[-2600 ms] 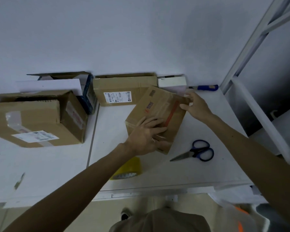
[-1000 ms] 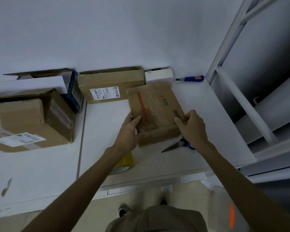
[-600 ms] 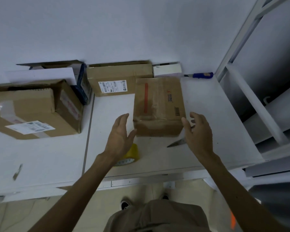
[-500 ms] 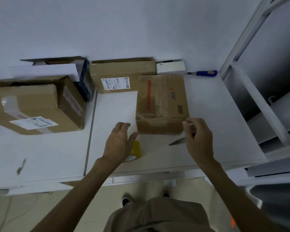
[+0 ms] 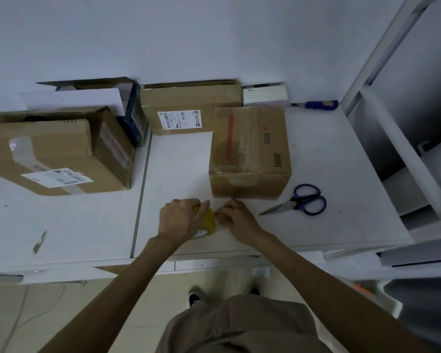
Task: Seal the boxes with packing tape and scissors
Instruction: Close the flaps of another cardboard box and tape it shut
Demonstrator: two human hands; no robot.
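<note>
Both hands meet at the near edge of the white table [image 5: 341,154] over a yellowish roll of packing tape [image 5: 208,222]. The left hand [image 5: 180,219] is closed around the roll from its left side, covering most of it, while the right hand [image 5: 236,216] has its fingertips pinched at the roll's right edge; whether they have caught the tape's loose end I cannot tell. Just beyond the hands sits a brown cardboard box with a red stripe [image 5: 250,149], shut and resting flat, apart from both hands. The blue-handled scissors [image 5: 302,201] lie untouched to the right of the right hand, blades pointing back toward it. A larger brown cardboard box with a white label [image 5: 56,154] sits well left of the left hand.
</note>
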